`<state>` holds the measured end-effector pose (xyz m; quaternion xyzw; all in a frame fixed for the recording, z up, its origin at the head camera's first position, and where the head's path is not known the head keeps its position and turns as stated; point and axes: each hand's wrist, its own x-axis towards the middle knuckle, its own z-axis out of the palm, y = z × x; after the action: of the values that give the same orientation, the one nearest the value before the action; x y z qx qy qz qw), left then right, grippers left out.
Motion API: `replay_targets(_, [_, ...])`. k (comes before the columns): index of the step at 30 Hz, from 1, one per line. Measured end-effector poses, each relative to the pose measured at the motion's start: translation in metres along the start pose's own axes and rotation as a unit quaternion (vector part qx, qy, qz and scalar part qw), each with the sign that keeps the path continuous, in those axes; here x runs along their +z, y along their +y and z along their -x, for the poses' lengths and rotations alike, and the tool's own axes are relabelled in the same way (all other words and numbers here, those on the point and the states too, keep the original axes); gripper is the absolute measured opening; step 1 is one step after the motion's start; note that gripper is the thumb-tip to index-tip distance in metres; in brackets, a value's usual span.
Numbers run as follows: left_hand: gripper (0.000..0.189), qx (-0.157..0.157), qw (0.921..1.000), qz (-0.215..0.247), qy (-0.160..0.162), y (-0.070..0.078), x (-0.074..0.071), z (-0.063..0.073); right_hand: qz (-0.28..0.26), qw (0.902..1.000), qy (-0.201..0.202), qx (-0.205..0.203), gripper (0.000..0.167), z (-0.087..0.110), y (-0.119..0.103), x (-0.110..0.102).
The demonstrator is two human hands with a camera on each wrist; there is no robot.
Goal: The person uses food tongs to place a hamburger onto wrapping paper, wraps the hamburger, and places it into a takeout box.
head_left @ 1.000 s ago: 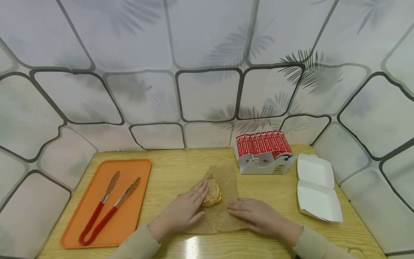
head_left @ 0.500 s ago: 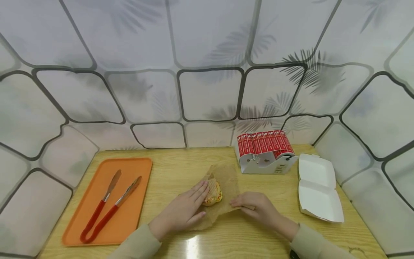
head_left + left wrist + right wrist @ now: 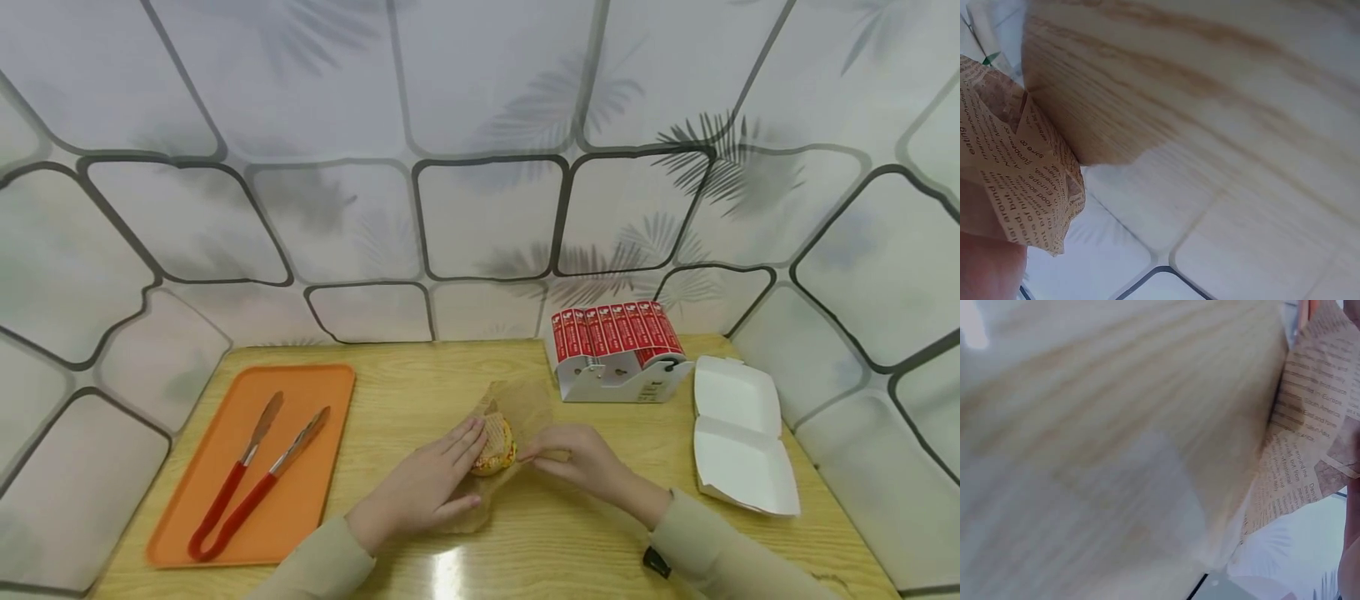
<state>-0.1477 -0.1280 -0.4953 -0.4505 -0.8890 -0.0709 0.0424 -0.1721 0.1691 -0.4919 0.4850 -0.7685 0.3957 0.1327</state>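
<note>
A burger (image 3: 504, 457) with a yellow and red filling lies on brown printed wrapping paper (image 3: 534, 402), one flap folded over its left side. My left hand (image 3: 423, 487) presses that flap on the burger with straight fingers. Just right of the burger, my right hand (image 3: 583, 462) pinches the paper's right side and holds it folded inward, right at the burger's edge. Newspaper-style print shows on the wrapping paper (image 3: 1022, 162) in the left wrist view, and the raised paper (image 3: 1310, 419) fills the right side of the right wrist view. The pinching fingertips are partly hidden by paper.
To the left, an orange tray (image 3: 307, 508) bears red-handled tongs (image 3: 243, 496). A white holder (image 3: 600, 387) with red-and-white cartons (image 3: 615, 329) stands at the back right. An unfolded white clamshell box (image 3: 742, 433) lies at the right edge of the wooden table (image 3: 405, 375).
My right hand has gone from lying flat on the paper to pinching its edge, and has brought it leftward to the burger. The left hand has stayed on the flap.
</note>
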Motion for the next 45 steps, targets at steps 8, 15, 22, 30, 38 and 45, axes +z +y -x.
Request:
replay_targets(8, [0.079, -0.005, 0.9998, 0.019, -0.006, -0.001, -0.002, -0.001, 0.016, 0.9988, 0.002, 0.046, 0.019, -0.025, 0.007, 0.006])
replay_targets(15, [0.077, -0.012, 0.9990, 0.040, -0.016, -0.004, -0.002, -0.003, 0.052, 0.9938, -0.019, 0.097, 0.014, -0.044, 0.018, 0.012])
replay_targets(22, [0.077, -0.027, 0.9952, 0.092, -0.016, -0.007, -0.002, -0.001, 0.045, 0.9861, -0.053, 0.151, 0.009, -0.055, 0.025, 0.018])
replay_targets(30, [0.074, -0.048, 0.9947, 0.087, -0.028, -0.015, -0.011, 0.002, 0.047, 0.9772, -0.070, 0.195, 0.009, -0.063, 0.029, 0.023])
replay_targets(38, [0.078, -0.028, 0.9992, 0.010, 0.027, -0.018, -0.024, 0.006, 0.040, 0.9754, -0.069, 0.205, 0.007, -0.064, 0.035, 0.026])
replay_targets(45, [0.075, 0.034, 0.9972, -0.055, 0.036, -0.010, -0.019, 0.003, 0.038, 0.9732, -0.075, 0.214, 0.006, -0.070, 0.039, 0.028])
